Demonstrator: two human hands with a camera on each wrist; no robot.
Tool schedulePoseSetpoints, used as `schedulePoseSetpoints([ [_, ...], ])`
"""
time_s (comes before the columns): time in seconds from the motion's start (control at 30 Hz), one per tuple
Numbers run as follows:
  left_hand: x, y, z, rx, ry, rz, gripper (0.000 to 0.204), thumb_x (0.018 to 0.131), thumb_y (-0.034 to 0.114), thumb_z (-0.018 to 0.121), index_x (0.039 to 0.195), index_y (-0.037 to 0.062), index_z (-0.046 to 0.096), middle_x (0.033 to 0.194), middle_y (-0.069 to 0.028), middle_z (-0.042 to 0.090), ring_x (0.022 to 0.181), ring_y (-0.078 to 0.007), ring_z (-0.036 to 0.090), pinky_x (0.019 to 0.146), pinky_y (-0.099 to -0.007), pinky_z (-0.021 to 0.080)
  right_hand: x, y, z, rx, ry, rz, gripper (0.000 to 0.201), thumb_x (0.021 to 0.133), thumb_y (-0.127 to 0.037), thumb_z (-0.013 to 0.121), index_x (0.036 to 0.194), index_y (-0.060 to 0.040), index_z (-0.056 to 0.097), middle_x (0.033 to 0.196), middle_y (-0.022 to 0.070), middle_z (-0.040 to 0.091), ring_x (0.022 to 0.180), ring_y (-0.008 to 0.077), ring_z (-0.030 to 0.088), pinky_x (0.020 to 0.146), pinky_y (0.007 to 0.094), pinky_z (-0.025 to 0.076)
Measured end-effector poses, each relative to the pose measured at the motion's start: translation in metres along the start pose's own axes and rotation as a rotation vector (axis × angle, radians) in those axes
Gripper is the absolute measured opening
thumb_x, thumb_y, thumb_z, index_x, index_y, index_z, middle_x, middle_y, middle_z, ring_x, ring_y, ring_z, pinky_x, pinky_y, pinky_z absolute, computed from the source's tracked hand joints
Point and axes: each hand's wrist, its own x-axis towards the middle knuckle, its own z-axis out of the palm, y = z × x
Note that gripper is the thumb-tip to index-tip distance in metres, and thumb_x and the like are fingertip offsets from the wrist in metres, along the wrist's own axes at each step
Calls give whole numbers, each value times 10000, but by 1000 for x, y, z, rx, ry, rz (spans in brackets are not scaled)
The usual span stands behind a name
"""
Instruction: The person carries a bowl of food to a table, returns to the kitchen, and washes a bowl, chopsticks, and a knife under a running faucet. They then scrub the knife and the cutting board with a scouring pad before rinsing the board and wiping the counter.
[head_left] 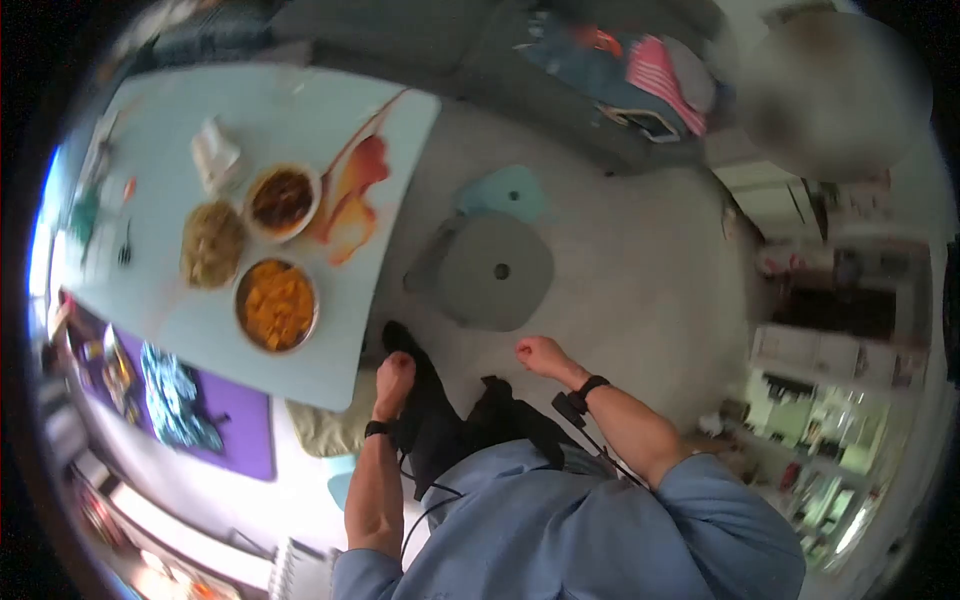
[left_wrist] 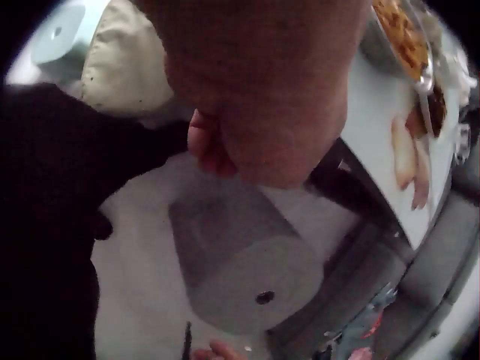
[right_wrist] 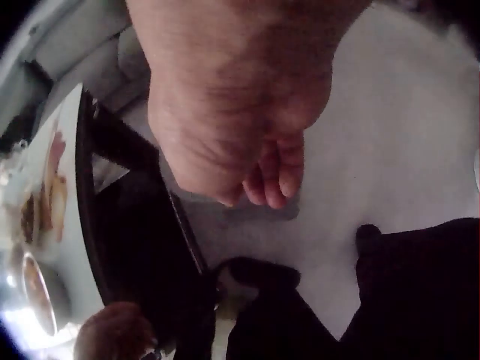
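Note:
My left hand (head_left: 395, 385) is beside the near right edge of the table, below its top right side in the head view. Its fingers (left_wrist: 211, 146) are curled, and nothing shows in them. Out in front of my body, over the grey floor, is my right hand (head_left: 545, 357), also with curled fingers (right_wrist: 276, 176) and holding nothing visible. Nearest ahead of both hands stands a grey stool (head_left: 500, 290) with a dark hole in its seat. A steel bowl of orange chunks (head_left: 278, 308) sits on the table, up and left of my left hand.
On the pale table (head_left: 340, 100) are a bowl of dark food in sauce (head_left: 282, 203), a heap of pale food (head_left: 212, 245) and a white crumpled packet (head_left: 215, 155). A light teal stool (head_left: 515, 190) stands behind the grey one. Clothes (head_left: 665, 80) lie on a grey sofa (head_left: 400, 40).

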Motion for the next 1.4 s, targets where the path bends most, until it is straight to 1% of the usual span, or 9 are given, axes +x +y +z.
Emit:
schedulePoseSetpoints([
  [0.33, -14, 7, 169, 367, -290, 41, 299, 917, 280, 583, 949, 33, 747, 903, -226, 739, 894, -421, 716, 786, -484, 569, -242, 306, 55, 452, 416, 233, 283, 907, -277, 591, 941, -36, 736, 962, 188, 737, 830, 342, 718, 763, 439, 560],
  [0.53, -36, 91, 336, 933, -717, 861, 192, 895, 216, 615, 818, 82, 729, 651, -135, 649, 551, -270, 635, 497, -409, 488, -391, 481, 145, 569, 625, 384, 231, 800, -287, 660, 821, -64, 713, 862, 163, 720, 815, 359, 701, 761, 458, 572],
  [0.6, -45, 110, 380, 83, -855, 69, 199, 936, 171, 605, 787, 72, 692, 642, -117, 625, 546, -227, 619, 477, -385, 470, -432, 526, 179, 647, 662, 342, 201, 718, -276, 718, 762, -81, 698, 815, 147, 700, 852, 350, 699, 773, 468, 576],
  [0.67, -68, 174, 411, 504, -862, 534, 214, 953, 115, 585, 754, 58, 641, 633, -74, 607, 537, -199, 592, 464, -364, 449, -455, 588, 219, 268, 652, 313, 194, 683, -270, 743, 745, -91, 698, 800, 136, 696, 851, 344, 699, 761, 466, 577],
  [0.73, -53, 207, 455, 109, -951, -210, 124, 879, 243, 689, 879, 119, 687, 764, -79, 707, 604, -248, 684, 509, -398, 514, -471, 616, 234, -103, 599, 291, 193, 648, -264, 767, 728, -102, 699, 785, 125, 691, 849, 339, 700, 750, 463, 577],
  [1.07, -64, 338, 759, 740, -1108, -472, 229, 966, 293, 646, 1005, 68, 648, 1062, -61, 619, 751, -185, 578, 598, -353, 486, -455, 758, 170, 157, 504, 363, 234, 629, -223, 805, 804, -98, 714, 908, 108, 731, 898, 350, 700, 767, 477, 587],
  [1.17, -95, 389, 862, 1017, -1157, 246, 165, 900, 140, 596, 759, 74, 652, 678, -54, 635, 548, -179, 603, 468, -334, 472, -475, 826, 134, 168, 552, 462, 223, 665, -221, 793, 829, -95, 710, 911, 105, 727, 924, 354, 692, 792, 473, 585],
  [1.3, -147, 495, 1019, 917, -1127, 118, 135, 857, 144, 646, 750, 71, 685, 695, -70, 660, 612, -203, 653, 527, -344, 516, -495, 918, 75, 567, 1126, 549, 207, 701, -235, 757, 789, -63, 683, 817, 106, 706, 775, 341, 692, 698, 448, 579],
  [1.4, -141, 533, 1161, 1127, -1445, 1111, 99, 779, 170, 692, 761, 77, 717, 750, -106, 690, 683, -247, 695, 596, -378, 558, -524, 957, 37, 751, 1209, 727, 184, 742, -213, 742, 848, -67, 706, 879, 100, 719, 829, 323, 700, 748, 426, 587],
])
